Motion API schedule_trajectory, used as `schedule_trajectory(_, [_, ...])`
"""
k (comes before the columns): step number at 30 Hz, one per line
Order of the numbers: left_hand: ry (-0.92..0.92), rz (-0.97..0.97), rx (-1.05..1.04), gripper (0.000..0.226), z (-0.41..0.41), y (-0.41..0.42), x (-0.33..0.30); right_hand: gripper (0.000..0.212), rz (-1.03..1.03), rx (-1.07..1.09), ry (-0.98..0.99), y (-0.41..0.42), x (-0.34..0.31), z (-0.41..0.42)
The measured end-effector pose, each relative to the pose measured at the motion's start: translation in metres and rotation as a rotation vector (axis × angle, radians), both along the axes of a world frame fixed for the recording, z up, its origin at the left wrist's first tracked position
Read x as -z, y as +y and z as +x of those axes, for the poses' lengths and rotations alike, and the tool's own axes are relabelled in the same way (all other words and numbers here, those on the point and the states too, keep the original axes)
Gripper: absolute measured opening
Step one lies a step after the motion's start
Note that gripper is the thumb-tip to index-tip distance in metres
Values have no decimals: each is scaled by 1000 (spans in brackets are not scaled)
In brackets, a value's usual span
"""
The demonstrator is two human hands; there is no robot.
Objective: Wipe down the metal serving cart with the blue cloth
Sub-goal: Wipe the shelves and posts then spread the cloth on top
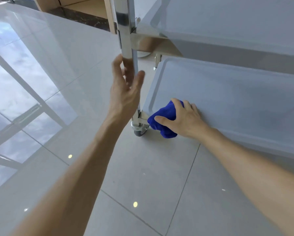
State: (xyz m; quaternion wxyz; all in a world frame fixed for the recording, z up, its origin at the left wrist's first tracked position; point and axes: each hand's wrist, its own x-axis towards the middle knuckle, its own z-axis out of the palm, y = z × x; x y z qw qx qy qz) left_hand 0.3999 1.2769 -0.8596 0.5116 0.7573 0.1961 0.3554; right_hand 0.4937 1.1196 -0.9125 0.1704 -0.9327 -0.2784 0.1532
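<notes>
1. Right hand [183, 117] clutched the blue cloth [163, 120] on the lower shelf [228, 92], at its near-left corner.
2. Unwiped shelf ran from that grip to the right and far, along its long axis.
3. Left hand [125, 86] hovered slack-fingered at the upright post [127, 48], gripping nothing.
4. Glossy tiled floor [142, 167] lay beneath the caster [140, 130].

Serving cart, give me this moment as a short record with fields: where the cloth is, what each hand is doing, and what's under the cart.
cloth: blue cloth, bunched at the near-left corner of the lower shelf, partly hanging over its edge
right hand: right hand on the cloth, thumb and fingers gripping it
left hand: left hand open at the upright post, fingers not closed around it
upper shelf: upper shelf above
wheel: caster under the corner
floor: glossy tiled floor
</notes>
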Motion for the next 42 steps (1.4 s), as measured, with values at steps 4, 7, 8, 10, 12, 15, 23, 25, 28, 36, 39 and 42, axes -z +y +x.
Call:
schedule_trajectory(4, [-15, 80, 4, 19, 3, 7, 5, 113, 46, -44, -156, 32, 28, -14])
schedule_trajectory(7, [-37, 98, -2, 18, 4, 6, 8, 123, -9, -116, -228, 66, 38, -29])
schedule_trajectory(8, [-41, 104, 1, 18, 4, 6, 9, 119, -17, -116, -249, 74, 39, -31])
schedule_trajectory(10, [-51, 124, 5, 18, 4, 8, 11, 103, -12, -139, -338, 77, 42, -31])
schedule_trajectory(12, [-62, 160, 2, 21, 2, 10, 12, 86, 57, -203, -421, 64, 46, -29])
schedule_trajectory(15, [-71, 216, 14, 29, 1, 12, 14, 71, 131, -298, -469, 25, 49, -17])
schedule_trajectory(23, [-56, 273, 28, 26, -2, 14, 16, 73, 127, -239, -645, -108, 58, 12])
schedule_trajectory(25, [-51, 277, 20, 27, -2, 14, 16, 72, 107, -201, -630, -99, 57, 9])
schedule_trajectory(28, [-45, 266, 28, 24, -3, 14, 14, 77, 33, -185, -538, -46, 50, -7])
schedule_trajectory(36, [-74, 244, 40, 14, -10, 12, 16, 70, 42, -330, -512, 24, 46, -24])
schedule_trajectory(39, [-79, 277, 29, 16, -12, 11, 17, 66, 108, -321, -562, -36, 48, -10])
schedule_trajectory(42, [-72, 287, 8, 17, -13, 8, 16, 69, 144, -282, -652, -113, 52, 12])
